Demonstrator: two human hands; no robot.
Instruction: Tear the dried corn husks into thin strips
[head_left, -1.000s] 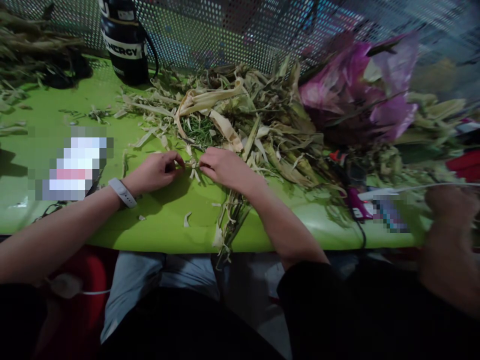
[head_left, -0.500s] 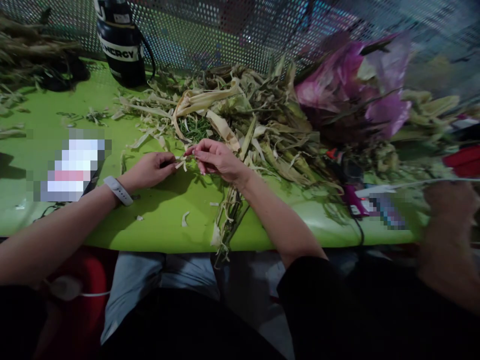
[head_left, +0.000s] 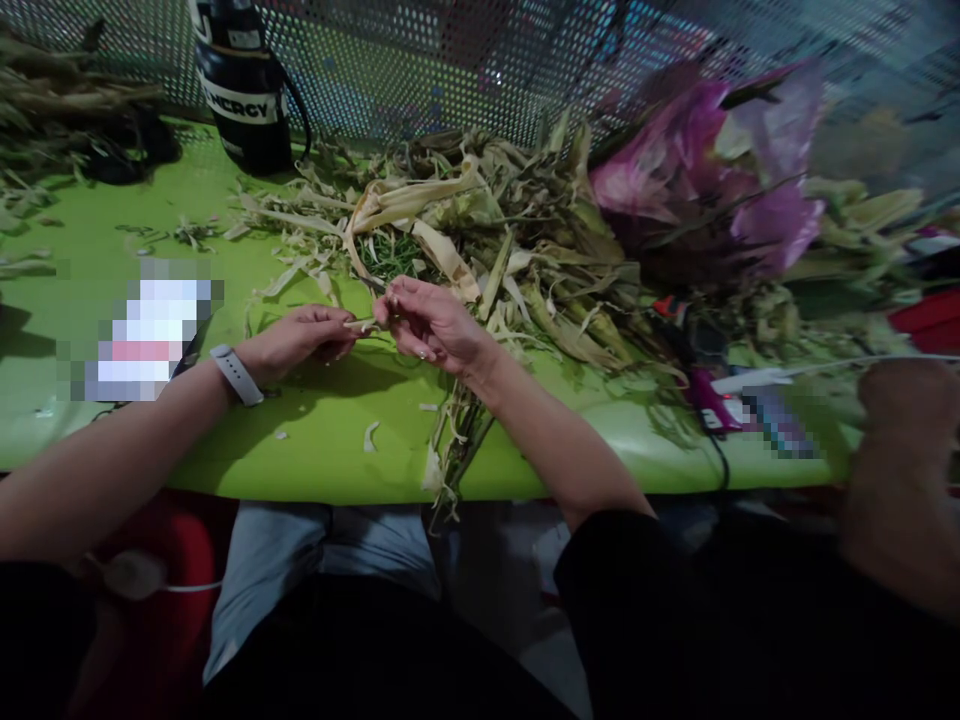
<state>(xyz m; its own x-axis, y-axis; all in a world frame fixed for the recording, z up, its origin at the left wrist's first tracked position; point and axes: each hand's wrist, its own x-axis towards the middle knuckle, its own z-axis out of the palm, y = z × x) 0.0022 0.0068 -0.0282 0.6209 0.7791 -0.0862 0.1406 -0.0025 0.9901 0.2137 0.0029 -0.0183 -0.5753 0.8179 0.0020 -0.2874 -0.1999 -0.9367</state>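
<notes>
Between my two hands runs a thin pale strip of dried husk point(head_left: 365, 325), over the green tabletop. My left hand point(head_left: 311, 332), with a white wristband behind it, pinches the strip's left end. The fingertips of my right hand point(head_left: 431, 325) are closed at its other end. Just behind the hands lies a heap of dried corn husks point(head_left: 540, 290), pale and brownish. A small bunch of green strips point(head_left: 394, 258) sits among them. Below my right hand, shredded stalks point(head_left: 454, 450) hang over the table's front edge.
A black bottle point(head_left: 251, 110) stands at the back left, before a perforated metal screen point(head_left: 375, 70). A pixelated phone point(head_left: 146, 330) lies left. To the right are a pink plastic bag point(head_left: 675, 160), a cable point(head_left: 862, 362) and another person's arm point(head_left: 904, 450).
My left hand has shifted slightly right and its fingers have straightened along the strip. My right hand has turned a little, its fingertips still at the strip. The other person's hand has moved slightly.
</notes>
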